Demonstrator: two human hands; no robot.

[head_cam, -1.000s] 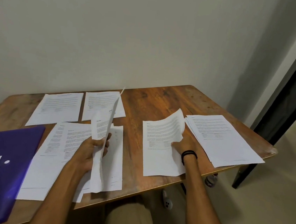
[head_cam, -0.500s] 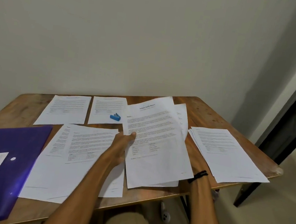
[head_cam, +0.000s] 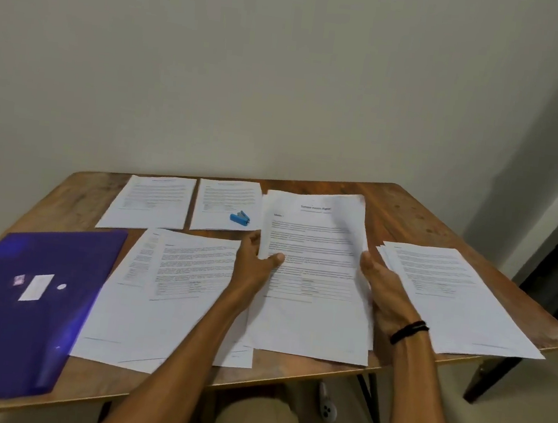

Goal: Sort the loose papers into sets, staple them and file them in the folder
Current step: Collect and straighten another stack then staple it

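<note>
Both hands hold one set of papers [head_cam: 312,311] by its sides, probably to square the sheets for stapling. The left hand [head_cam: 256,264] pinches the left edge, thumb on top; the right hand [head_cam: 384,291] clasps the right edge, fingers hidden beneath. The set sits in the middle of the desk [head_cam: 409,207], white printed pages with a titled sheet uppermost, edges slightly fanned. The blue stapler [head_cam: 239,218] lies just left on a far pile [head_cam: 224,198]; the purple folder [head_cam: 20,304] waits at the near left.
</note>
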